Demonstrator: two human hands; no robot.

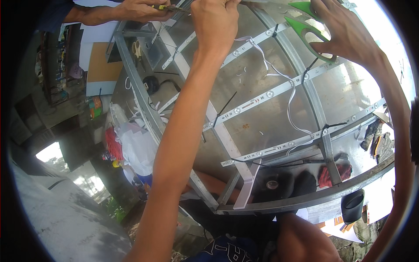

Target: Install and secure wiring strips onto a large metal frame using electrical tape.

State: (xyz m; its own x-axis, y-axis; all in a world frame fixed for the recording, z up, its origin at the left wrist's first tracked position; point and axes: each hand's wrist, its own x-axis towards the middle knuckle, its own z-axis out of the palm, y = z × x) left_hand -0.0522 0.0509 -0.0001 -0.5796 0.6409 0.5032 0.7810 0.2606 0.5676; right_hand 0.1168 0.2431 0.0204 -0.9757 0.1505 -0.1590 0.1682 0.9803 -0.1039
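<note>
My left hand point(217, 22) is at the top edge over the metal frame, its fingers curled together and partly cut off, so what they hold cannot be made out. At the upper right my right hand point(349, 31) holds green-handled scissors point(307, 35), the thumb at the lower loop and the handles spread apart. Below both hands, white LED strips point(255, 99) run across the metal frame point(312, 98), fastened with black cable ties point(224, 109). A thin white wire point(291, 105) loops between the strips.
A co-worker's hand point(139, 11) at the upper left grips a yellow-and-black-handled tool point(168, 7). Other scissors point(137, 50) and a black round object point(151, 84) lie beyond the left frame bar. Near the front are a red cloth point(335, 174) and a black cup-like object point(352, 206).
</note>
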